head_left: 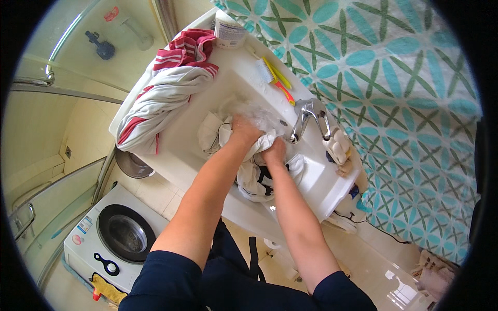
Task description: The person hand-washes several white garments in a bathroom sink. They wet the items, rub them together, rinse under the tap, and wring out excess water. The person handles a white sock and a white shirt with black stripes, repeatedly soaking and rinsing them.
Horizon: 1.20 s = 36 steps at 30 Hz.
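A wet white garment [254, 187] with black trim and thin dark cords lies bunched in the white sink [182, 165]. My left hand [247, 127] is closed on its cloth, the fingertips hidden in splashing, foamy water [259, 115]. Closer to the faucet, my right hand [274, 152] grips another fold of the same garment. Part of the cloth runs between the two hands, and more of it spreads below them and left of my left hand. The chrome faucet [310, 116] stands just right of my right hand.
A twisted red-and-white garment [168, 98] lies over the sink's left rim beside a white tub [229, 34]. Brushes [275, 78] rest on the far ledge; soap bars [339, 147] sit right of the faucet. A patterned curtain [384, 93] hangs behind; a washing machine [158, 220] stands lower left.
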Motion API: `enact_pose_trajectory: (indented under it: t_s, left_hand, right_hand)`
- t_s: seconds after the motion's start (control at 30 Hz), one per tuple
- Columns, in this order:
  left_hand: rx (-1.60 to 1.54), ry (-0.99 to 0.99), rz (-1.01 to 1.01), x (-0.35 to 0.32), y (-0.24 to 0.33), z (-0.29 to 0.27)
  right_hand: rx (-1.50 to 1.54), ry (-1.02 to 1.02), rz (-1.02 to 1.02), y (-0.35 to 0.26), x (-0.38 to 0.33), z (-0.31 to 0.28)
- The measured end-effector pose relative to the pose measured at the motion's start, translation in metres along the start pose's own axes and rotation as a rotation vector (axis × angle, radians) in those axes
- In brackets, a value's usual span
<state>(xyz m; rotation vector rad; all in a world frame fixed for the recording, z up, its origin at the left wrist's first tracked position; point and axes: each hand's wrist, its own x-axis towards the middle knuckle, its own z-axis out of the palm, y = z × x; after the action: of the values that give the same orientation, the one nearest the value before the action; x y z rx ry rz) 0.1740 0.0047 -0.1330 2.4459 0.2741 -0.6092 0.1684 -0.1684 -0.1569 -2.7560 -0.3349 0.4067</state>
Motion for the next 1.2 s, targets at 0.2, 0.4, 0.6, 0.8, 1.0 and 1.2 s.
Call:
enact_pose_trajectory:
  t_s: [0.2, 0.4, 0.6, 0.8, 1.0, 1.2]
  left_hand:
    - [-0.767, -0.163, -0.115, -0.072, -0.037, -0.016]
    - [-0.055, 0.269, 0.058, -0.123, -0.034, -0.003]
    - [-0.261, 0.71, 0.035, -0.096, -0.023, 0.014]
    - [-0.081, 0.602, 0.098, -0.058, -0.031, 0.034]
    - [-0.203, 0.29, -0.03, 0.001, -0.026, 0.013]
    - [-1.307, 0.178, -0.286, -0.031, -0.056, -0.009]
  right_hand:
    - [0.984, -0.343, 0.372, 0.018, -0.05, -0.058]
    - [-0.163, -0.156, -0.236, -0.008, -0.066, -0.076]
    - [-0.453, -0.241, -0.552, -0.012, -0.039, -0.013]
    - [-0.566, 0.187, -0.539, 0.006, -0.012, 0.033]
    - [-0.198, 0.005, -0.165, 0.015, 0.018, 0.031]
    - [0.477, -0.086, 0.031, 0.038, -0.021, -0.04]
